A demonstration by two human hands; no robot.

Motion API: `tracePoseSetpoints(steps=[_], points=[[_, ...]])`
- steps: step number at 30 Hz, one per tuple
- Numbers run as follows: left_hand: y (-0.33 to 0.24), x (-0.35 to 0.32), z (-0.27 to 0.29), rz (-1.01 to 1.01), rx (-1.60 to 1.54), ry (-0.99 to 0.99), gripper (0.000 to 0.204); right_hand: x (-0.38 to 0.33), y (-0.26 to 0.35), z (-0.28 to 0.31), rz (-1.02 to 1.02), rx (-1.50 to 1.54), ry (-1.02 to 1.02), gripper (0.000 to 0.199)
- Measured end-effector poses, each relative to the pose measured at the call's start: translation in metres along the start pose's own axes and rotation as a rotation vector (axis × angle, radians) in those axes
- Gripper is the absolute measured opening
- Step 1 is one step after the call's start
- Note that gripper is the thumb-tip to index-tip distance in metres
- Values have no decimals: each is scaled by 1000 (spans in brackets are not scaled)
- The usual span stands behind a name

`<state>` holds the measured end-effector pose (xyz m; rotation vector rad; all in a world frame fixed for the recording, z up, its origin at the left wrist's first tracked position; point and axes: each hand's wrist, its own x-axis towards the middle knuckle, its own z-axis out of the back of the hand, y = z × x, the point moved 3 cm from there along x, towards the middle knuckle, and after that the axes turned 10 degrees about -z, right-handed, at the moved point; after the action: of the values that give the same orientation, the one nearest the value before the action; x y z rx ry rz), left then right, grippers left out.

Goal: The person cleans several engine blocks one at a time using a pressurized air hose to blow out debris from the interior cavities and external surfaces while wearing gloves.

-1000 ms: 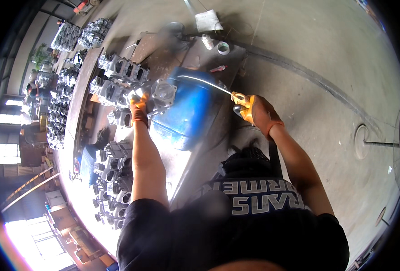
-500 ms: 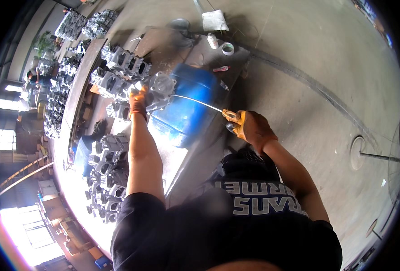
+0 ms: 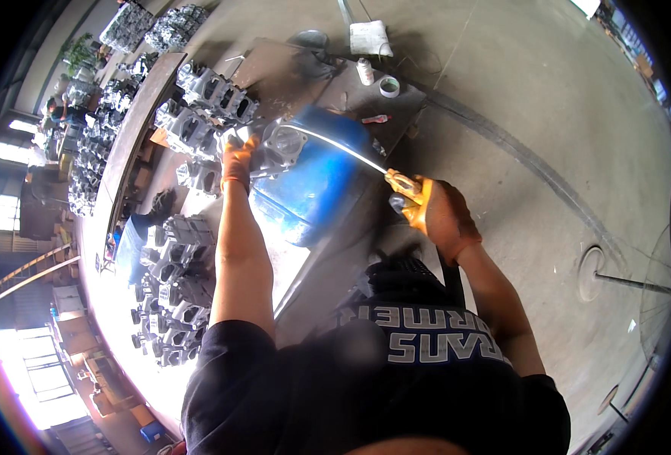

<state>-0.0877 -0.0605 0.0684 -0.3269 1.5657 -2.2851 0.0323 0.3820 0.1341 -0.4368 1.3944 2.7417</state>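
My left hand (image 3: pixel 237 158), in an orange glove, reaches out at 10 o'clock with its fingers closed around a grey metal casting (image 3: pixel 285 145). Glare washes out my fingertips, and the far side of the grip is hidden. The casting lies toward 3 o'clock from that hand, over the 10 to 11 o'clock edge of a blue drum (image 3: pixel 305 193); I cannot tell how much of its weight the drum bears.

My right hand (image 3: pixel 438 214), gloved too, is near 3 o'clock, curled tight on the grip end of a thin rod (image 3: pixel 341 145). My fingers cover most of that end. The rod runs toward 10 o'clock, bending slightly, and its tip reaches the casting's upper rim; whether they touch is hard to make out.

A blur smudges the drum's right side. Toward 1 o'clock, a tape roll (image 3: pixel 389 86) and a white bottle (image 3: pixel 364 72) stand on the dark table (image 3: pixel 271 70). More castings (image 3: pixel 172 292) crowd at 8 o'clock, their left edge lost in white glare. Between 3 and 4 o'clock, a round-based stand (image 3: pixel 589 274) runs into the dark rim, its top cut off.
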Motion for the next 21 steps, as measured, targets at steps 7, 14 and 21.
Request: tracePoseSetpoints(steps=[7,14,21], points=[[47,25,15,-115,164,32,56,4,30,-11,62,-90,73,27],[-16,-17,-2,-222,153,26,37,8,30,-6,145,-440,-44,21],[-7,-10,-35,-156,-166,140,58,1,-5,5,74,-471,65,12]])
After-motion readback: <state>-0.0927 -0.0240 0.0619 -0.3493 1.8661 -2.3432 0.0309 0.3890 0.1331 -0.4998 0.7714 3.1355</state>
